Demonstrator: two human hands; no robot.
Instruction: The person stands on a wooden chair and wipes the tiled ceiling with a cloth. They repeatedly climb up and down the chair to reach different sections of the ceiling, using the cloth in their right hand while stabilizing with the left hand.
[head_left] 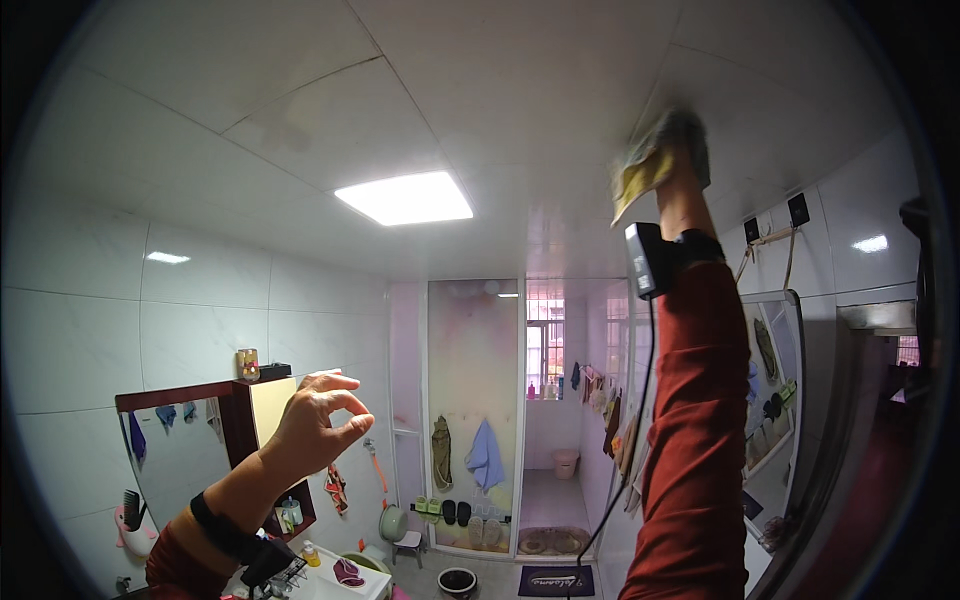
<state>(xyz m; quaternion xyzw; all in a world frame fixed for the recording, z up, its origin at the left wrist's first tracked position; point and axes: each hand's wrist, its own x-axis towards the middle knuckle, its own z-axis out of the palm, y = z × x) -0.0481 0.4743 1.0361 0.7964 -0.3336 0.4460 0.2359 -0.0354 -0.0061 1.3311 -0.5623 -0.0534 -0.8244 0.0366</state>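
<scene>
My right arm, in a red sleeve, reaches up to the white ceiling panels (520, 90). At its end my right hand (682, 150) is mostly covered by a yellow and grey cloth (640, 175), which it presses against the ceiling; motion blurs both. My left hand (322, 415) hangs in the air at the left, in front of the wall cabinet, with its fingers bent and a gap between thumb and forefinger. Nothing is in it. Both wrists wear black straps with small devices, and a cable (645, 400) runs down from the right one.
A lit square lamp (405, 198) is set in the ceiling. Below left are a mirror (180, 450), a cabinet (243, 420) and a washbasin (340, 580). A glass partition (472, 360) stands ahead, a dark mat (556, 581) before it. Another mirror (770, 390) hangs at right.
</scene>
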